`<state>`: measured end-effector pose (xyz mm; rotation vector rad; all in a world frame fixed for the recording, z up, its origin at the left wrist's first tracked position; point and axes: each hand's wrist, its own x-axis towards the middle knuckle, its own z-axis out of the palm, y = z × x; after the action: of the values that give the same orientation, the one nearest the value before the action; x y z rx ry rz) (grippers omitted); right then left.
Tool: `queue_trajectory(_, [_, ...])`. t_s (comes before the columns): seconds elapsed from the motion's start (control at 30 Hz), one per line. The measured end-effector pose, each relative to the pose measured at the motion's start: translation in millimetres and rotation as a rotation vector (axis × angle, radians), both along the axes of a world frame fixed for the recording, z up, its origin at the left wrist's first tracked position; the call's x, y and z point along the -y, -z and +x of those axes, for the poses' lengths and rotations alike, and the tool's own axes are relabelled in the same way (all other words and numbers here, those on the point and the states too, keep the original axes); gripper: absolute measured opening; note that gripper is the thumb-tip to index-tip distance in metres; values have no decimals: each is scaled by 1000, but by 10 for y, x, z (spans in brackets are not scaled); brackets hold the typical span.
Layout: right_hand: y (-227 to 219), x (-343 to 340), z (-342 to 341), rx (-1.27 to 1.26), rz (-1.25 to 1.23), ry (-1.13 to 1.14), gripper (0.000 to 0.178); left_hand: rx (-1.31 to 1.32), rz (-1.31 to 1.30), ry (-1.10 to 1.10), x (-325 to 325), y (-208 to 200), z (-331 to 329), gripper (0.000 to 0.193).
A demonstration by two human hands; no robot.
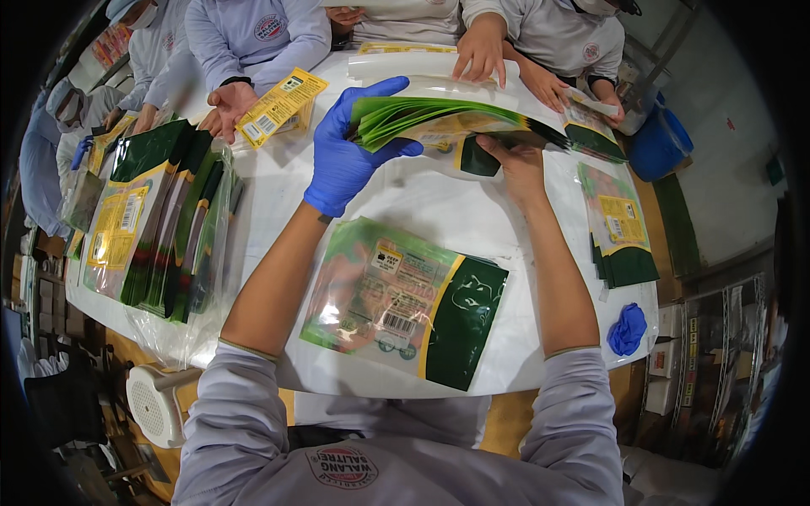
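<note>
My left hand [342,160], in a blue glove, grips one end of a bowed stack of flat green plastic pouches [447,118]. My bare right hand [521,171] holds the stack's other end, with the thumb on its near side. The stack is raised above the white-covered table [396,196], its edges fanned near the glove. Below it, between my forearms, lies a small pile of flat pouches [396,308], green and clear with a dark green end and a barcode. Another pouch, partly hidden by my right hand, shows its dark green end [477,158] under the stack.
At left, thick bundles of pouches [160,223] stand in clear plastic. More pouches [623,226] lie at right, near a crumpled blue glove [627,330]. Co-workers' hands [483,51] are across the table, one beside yellow labels [281,107]. A blue bin [661,143] and white stool [159,405] flank the table.
</note>
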<state>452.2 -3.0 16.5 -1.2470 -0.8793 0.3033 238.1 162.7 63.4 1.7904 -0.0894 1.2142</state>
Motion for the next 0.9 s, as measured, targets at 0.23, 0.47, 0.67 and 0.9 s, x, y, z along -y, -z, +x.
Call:
queue_trajectory(0.23, [41, -24, 55, 40, 54, -53, 16, 27, 24, 5, -12, 50, 4, 38])
queue_trajectory(0.47, [150, -29, 239, 121, 156, -117, 16, 16, 106, 0, 2, 21, -4, 32])
queue_trajectory(0.67, [145, -33, 200, 122, 95, -62, 17, -3, 58, 30, -21, 33, 25, 43])
queue_trajectory(0.9, [129, -12, 197, 66, 126, -68, 18, -77, 98, 162, -40, -16, -39, 68])
